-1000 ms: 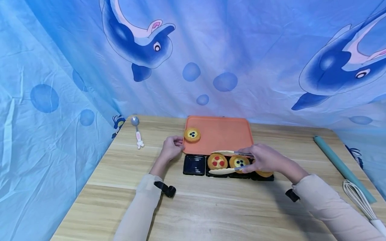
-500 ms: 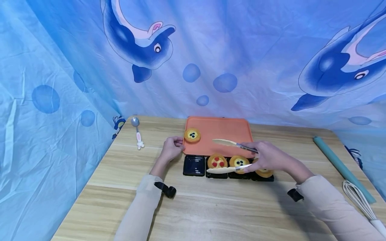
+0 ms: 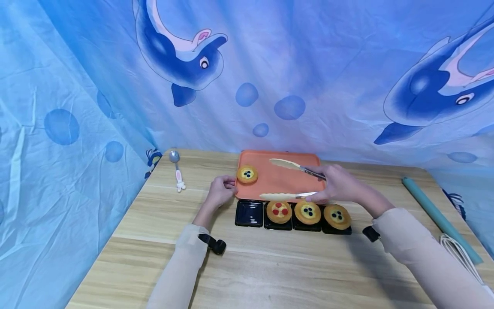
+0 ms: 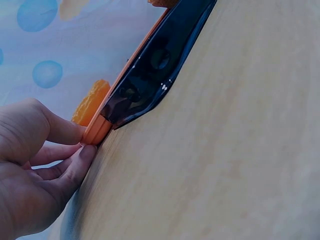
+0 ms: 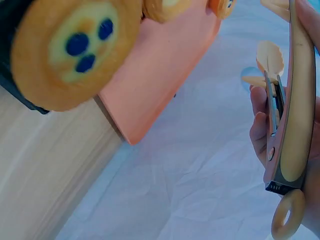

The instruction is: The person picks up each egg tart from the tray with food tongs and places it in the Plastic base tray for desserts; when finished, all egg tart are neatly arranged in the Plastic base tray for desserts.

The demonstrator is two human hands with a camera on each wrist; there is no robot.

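In the head view my left hand (image 3: 221, 191) is at the left edge of an orange tray (image 3: 278, 180); the left wrist view shows thumb and fingers pinching the rim (image 4: 95, 131). A blueberry-topped tart (image 3: 247, 174) lies on that tray near the hand. My right hand (image 3: 341, 184) grips tongs (image 3: 285, 163), whose cream tips are spread wide over the tray with nothing between them. In front of the tray runs a row of black square containers: a bare one (image 3: 249, 213), then one with a strawberry-topped tart (image 3: 279, 212) and two with blueberry-topped tarts (image 3: 307, 212).
A spoon (image 3: 179, 171) with a rabbit-shaped handle end lies on the left of the wooden table (image 3: 270, 266). On the right are a teal rolling pin (image 3: 440, 219) and a whisk (image 3: 457, 255). A blue dolphin-print curtain (image 3: 328, 56) hangs behind and at the left.
The tongs have spread apart around the strawberry-topped tart and risen away from it, moving back over the tray with my right hand. My left hand stays at the tray's edge.
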